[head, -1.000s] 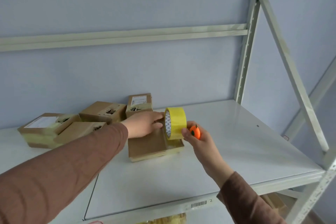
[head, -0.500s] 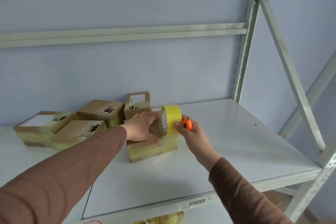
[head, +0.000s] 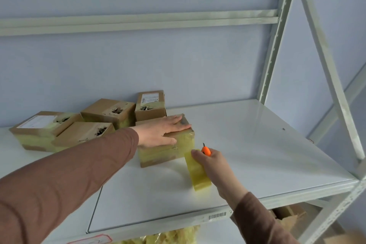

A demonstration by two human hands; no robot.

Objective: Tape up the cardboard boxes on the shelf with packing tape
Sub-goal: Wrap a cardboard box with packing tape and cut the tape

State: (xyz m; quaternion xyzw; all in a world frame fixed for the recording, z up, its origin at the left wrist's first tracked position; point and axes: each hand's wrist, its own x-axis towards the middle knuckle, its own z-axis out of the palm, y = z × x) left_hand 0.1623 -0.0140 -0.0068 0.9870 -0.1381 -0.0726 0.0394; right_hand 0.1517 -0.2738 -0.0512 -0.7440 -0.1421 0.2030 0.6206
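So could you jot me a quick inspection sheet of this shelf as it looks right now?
Surface: pale metal shelf, right half bare, barcode label on its front edge.
Job's things: front box wrapped in yellowish tape; tape strip runs from it toward the right hand; four more boxes grouped behind and to the left, some with torn tops.
Clutter: yellowish crumpled material and cardboard on the level below.
Grippers: left hand pressed flat on the front box; right hand holds the strip and an orange cutter, blade out.
Cables: nothing seen.
Surroundings: blue-grey wall, pale shelving uprights and diagonal brace on the right.
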